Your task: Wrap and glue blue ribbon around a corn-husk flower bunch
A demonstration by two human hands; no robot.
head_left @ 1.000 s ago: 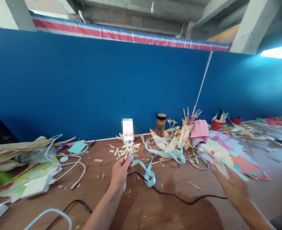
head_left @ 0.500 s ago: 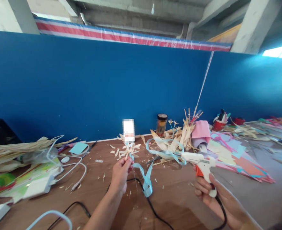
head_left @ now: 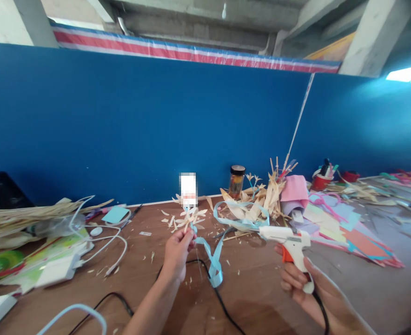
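Note:
My left hand (head_left: pixel 178 249) pinches a small stem wrapped in light blue ribbon (head_left: pixel 215 265); the ribbon's loose length trails right across the table. Pale husk pieces (head_left: pixel 191 217) lie just beyond the fingertips, and whether any are joined to the stem I cannot tell. A thin glue thread seems to hang below the fingers. In my right hand (head_left: pixel 301 284) is a white hot glue gun (head_left: pixel 289 239) with an orange trigger. Its nozzle points left, apart from the left hand, and its black cord runs down past the wrist.
Dried corn husks (head_left: pixel 273 197), a dark-lidded jar (head_left: pixel 237 181) and coloured paper sheets (head_left: pixel 362 239) lie behind and right. At left are white cables (head_left: pixel 122 251), a power strip (head_left: pixel 57 272) and a husk bundle (head_left: pixel 27 218). A blue partition (head_left: pixel 139 116) closes the back.
The glue gun has shifted slightly left and down in my right hand. My left hand keeps its pinch on the ribbon-wrapped stem almost in place.

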